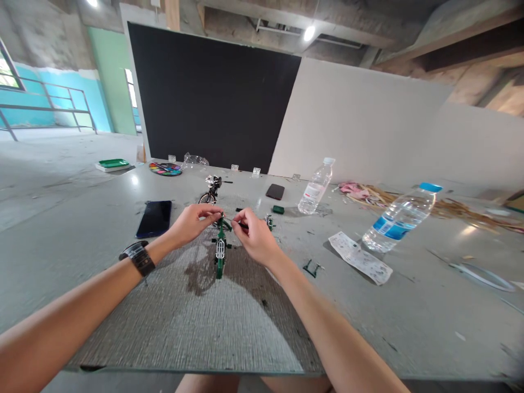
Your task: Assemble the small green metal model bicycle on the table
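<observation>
A small green model bicycle (220, 252) stands upright on the table in front of me, its rear wheel toward me. My left hand (195, 224), with a dark band on its wrist, pinches the bicycle's front top end between thumb and fingers. Close by on the other side, my right hand (256, 236) is closed with its fingertips together on a thin dark piece (244, 225), pointing toward the bicycle's front. The piece's exact kind is too small to make out. Behind my left hand stands a black model bicycle (209, 191), partly hidden by my fingers.
Left lies a phone (154, 219); behind are a paint palette (165, 168) and a dark flat case (275, 191). Small green parts (313, 268) and an instruction sheet (360, 257) lie right, near two water bottles (316, 188). The table's front edge (196, 373) is near me.
</observation>
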A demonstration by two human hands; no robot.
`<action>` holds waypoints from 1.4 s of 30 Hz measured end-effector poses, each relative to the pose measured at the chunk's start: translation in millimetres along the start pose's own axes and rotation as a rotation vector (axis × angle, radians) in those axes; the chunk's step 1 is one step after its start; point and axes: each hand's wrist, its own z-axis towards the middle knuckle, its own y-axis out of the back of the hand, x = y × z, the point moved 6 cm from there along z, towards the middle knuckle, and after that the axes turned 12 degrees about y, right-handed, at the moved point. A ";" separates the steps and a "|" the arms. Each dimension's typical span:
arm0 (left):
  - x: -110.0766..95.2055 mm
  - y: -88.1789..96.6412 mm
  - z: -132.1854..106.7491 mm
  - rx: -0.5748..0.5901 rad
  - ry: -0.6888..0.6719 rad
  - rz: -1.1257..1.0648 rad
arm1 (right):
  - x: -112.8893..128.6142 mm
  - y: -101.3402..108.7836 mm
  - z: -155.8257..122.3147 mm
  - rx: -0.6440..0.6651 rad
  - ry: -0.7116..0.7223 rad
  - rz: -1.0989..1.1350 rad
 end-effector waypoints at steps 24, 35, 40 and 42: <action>5.8 0.2 1.7 -0.019 -0.018 -0.031 | 5.5 4.0 -1.2 -0.002 0.085 -0.132; 4.5 -0.7 -0.4 -0.058 -0.055 -0.025 | -3.8 -3.7 5.5 -0.035 -0.106 0.264; -0.9 -0.9 -1.2 -0.069 -0.087 0.022 | -16.6 -11.6 6.2 0.050 -0.291 0.398; -1.1 -1.2 -1.2 -0.070 -0.085 0.035 | -11.2 -2.6 7.4 0.025 -0.171 0.246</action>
